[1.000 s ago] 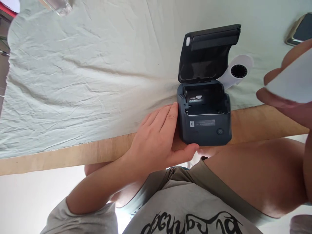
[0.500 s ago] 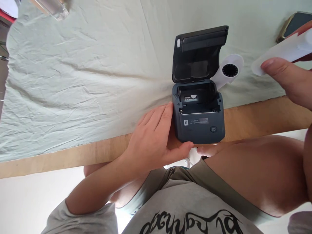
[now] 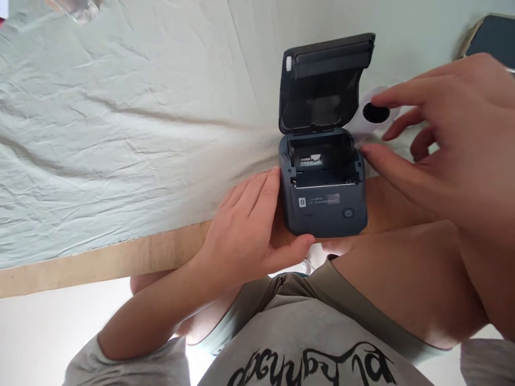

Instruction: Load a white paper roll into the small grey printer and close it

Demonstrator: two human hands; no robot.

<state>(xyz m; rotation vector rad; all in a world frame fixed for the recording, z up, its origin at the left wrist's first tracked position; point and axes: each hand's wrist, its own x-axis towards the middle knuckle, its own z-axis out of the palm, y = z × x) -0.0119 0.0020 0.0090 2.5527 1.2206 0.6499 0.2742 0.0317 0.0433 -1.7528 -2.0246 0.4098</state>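
A dark blue-grey label printer [image 3: 325, 212] sits at the table's near edge with its black lid [image 3: 322, 88] raised and its paper bay bare. My left hand [image 3: 245, 230] lies along the printer's left side, its thumb on the front edge, bracing the corner. Right of the lid is a white roll [image 3: 358, 128] with a dark round core at its end. My right hand [image 3: 446, 123] hovers around that roll with fingers apart. Its index fingertip is at the roll's upper rim, and the thumb is by the printer's right back corner. Whether they press on the roll, I cannot tell.
A wrinkled pale green cloth [image 3: 140, 134] covers the table, leaving a wooden strip [image 3: 120, 257] bare along the front. A dark phone-like object [image 3: 493, 40] lies at the far right. Part of a clear container [image 3: 82, 8] shows at the top left.
My right hand has moved left from the far right to the roll beside the printer. The white roll it held before is no longer in sight. My left hand stays at the printer.
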